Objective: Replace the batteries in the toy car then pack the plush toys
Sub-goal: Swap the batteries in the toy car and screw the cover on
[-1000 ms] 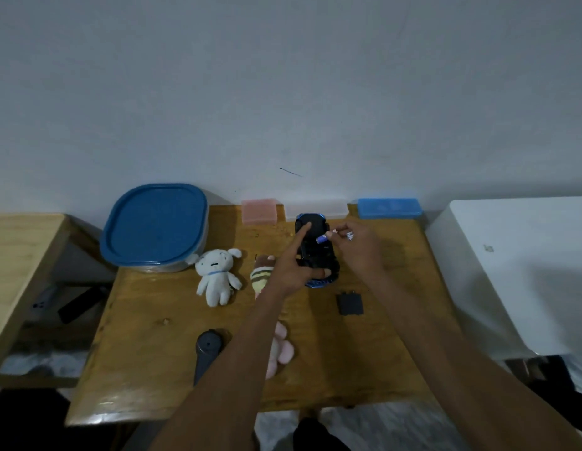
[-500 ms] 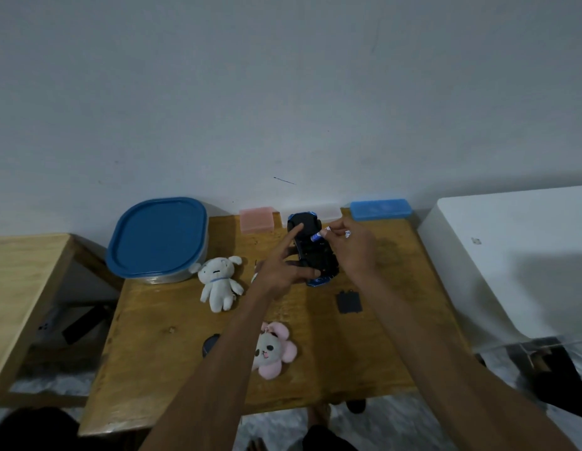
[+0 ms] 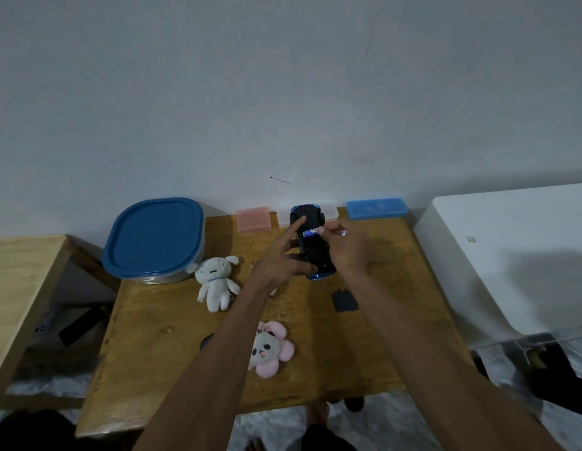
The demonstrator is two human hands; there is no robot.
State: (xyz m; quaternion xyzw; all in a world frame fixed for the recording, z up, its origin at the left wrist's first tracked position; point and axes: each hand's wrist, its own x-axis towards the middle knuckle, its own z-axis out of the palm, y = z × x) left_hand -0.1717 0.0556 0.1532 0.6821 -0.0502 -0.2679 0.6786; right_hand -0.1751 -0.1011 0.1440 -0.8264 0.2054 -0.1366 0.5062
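Battery (image 3: 310, 232) drops from above into the upturned toy car (image 3: 312, 255) at the table's (image 3: 172, 353) 12 o'clock, right hand (image 3: 346, 247) pinching it, left hand (image 3: 279, 262) gripping the car with its index pressing, so seating looks underway, with the cover (image 3: 345, 301) off at the car's 5 o'clock.

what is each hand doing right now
Left hand: holding the toy car, index finger stretched onto it.
Right hand: pinching a battery against the toy car.
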